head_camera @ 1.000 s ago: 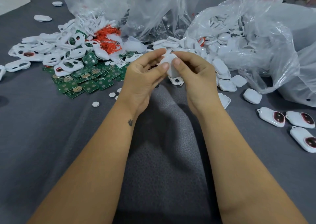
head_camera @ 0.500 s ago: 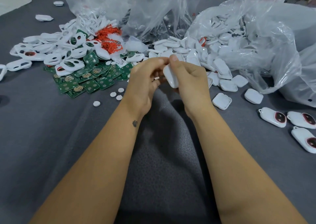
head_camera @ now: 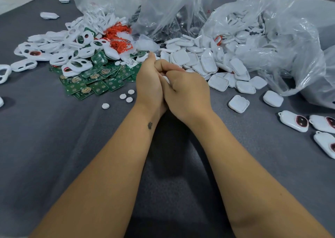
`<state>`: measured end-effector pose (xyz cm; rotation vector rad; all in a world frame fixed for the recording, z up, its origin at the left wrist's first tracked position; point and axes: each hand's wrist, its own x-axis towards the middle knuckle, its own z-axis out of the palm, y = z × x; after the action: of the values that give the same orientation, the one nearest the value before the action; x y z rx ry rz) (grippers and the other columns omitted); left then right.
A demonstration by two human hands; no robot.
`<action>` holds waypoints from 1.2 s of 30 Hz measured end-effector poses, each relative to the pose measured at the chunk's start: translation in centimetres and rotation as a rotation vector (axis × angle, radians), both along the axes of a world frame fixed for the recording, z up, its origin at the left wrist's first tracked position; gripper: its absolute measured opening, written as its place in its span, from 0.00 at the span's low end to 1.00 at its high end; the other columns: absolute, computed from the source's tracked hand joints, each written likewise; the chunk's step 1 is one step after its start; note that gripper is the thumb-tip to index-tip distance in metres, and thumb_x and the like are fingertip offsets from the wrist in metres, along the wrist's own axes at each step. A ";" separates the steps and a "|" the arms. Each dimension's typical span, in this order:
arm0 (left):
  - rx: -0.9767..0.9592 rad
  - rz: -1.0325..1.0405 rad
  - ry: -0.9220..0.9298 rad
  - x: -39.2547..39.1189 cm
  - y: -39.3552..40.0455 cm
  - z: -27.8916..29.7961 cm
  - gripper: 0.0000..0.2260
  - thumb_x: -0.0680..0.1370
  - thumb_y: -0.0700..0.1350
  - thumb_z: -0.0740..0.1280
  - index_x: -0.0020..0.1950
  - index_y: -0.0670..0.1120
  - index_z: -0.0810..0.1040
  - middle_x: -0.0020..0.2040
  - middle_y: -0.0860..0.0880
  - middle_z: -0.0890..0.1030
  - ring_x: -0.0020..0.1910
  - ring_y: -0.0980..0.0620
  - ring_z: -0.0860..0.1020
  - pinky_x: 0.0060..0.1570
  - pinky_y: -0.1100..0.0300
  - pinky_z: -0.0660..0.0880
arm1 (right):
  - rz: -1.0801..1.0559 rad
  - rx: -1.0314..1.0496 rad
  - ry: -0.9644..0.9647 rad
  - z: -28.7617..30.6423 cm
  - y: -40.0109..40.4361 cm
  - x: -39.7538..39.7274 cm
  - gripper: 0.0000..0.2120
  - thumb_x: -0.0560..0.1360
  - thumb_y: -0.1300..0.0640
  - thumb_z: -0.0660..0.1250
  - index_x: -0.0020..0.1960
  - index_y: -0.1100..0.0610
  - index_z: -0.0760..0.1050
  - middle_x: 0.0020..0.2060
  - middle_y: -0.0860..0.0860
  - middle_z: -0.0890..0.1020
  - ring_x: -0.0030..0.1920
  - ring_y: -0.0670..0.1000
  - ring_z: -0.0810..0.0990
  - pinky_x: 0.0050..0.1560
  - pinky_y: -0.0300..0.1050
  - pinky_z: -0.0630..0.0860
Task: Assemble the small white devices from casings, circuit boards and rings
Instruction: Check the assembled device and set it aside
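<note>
pressing together at the centre of the frame, the left hand (head_camera: 149,85) and right hand (head_camera: 184,90) are both curled tight around a small white device (head_camera: 165,78), only a sliver showing between them. looks like the casing halves are being snapped shut; next it likely joins the finished devices (head_camera: 293,120) at right on the desk (head_camera: 54,147).

A grey cloth-covered table (head_camera: 54,156) carries a heap of green circuit boards (head_camera: 94,80) and white casings (head_camera: 59,50) at the left, square white covers (head_camera: 217,65) spilling from clear plastic bags (head_camera: 272,29), and three finished devices (head_camera: 293,120) at the right edge.
</note>
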<state>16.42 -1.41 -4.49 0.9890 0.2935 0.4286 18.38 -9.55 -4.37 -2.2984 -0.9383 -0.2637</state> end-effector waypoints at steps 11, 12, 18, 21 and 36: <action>-0.012 0.021 -0.062 0.0 0.0 0.0 0.31 0.84 0.49 0.49 0.26 0.43 0.77 0.31 0.41 0.81 0.34 0.48 0.80 0.41 0.59 0.79 | 0.031 0.048 -0.045 -0.3 0.0 0.2 0.18 0.81 0.48 0.61 0.35 0.56 0.71 0.28 0.44 0.66 0.35 0.49 0.68 0.35 0.47 0.66; -0.003 0.007 -0.070 0.0 0.0 -0.1 0.32 0.84 0.50 0.49 0.26 0.43 0.78 0.32 0.40 0.82 0.35 0.47 0.81 0.41 0.59 0.79 | 0.036 0.060 -0.023 -0.4 -0.1 0.3 0.18 0.80 0.48 0.61 0.34 0.54 0.69 0.27 0.43 0.65 0.35 0.49 0.68 0.35 0.47 0.65; 0.021 -0.082 -0.080 0.4 -0.2 -0.2 0.27 0.83 0.53 0.50 0.39 0.40 0.81 0.40 0.42 0.83 0.41 0.47 0.81 0.46 0.57 0.77 | 0.014 0.192 0.041 -0.4 -0.7 1.0 0.13 0.77 0.44 0.65 0.39 0.51 0.74 0.31 0.46 0.73 0.36 0.52 0.73 0.35 0.48 0.68; 0.092 -0.043 -0.093 0.5 -0.2 -0.1 0.18 0.82 0.46 0.57 0.41 0.44 0.83 0.38 0.49 0.83 0.39 0.54 0.80 0.42 0.61 0.76 | -0.054 0.285 -0.004 -0.2 -1.3 1.4 0.11 0.74 0.43 0.68 0.49 0.50 0.79 0.34 0.45 0.77 0.38 0.50 0.74 0.36 0.47 0.69; 0.134 -0.134 -0.206 0.2 -0.1 -0.2 0.11 0.80 0.35 0.59 0.53 0.44 0.80 0.44 0.46 0.83 0.44 0.51 0.81 0.46 0.55 0.77 | -0.140 0.506 0.123 -0.1 -1.8 2.4 0.06 0.71 0.48 0.70 0.43 0.51 0.78 0.35 0.45 0.79 0.38 0.46 0.76 0.41 0.51 0.76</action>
<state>16.60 -1.48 -4.72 1.0788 0.0127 0.4278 20.73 -11.37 -4.43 -1.8866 -0.5675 -0.3674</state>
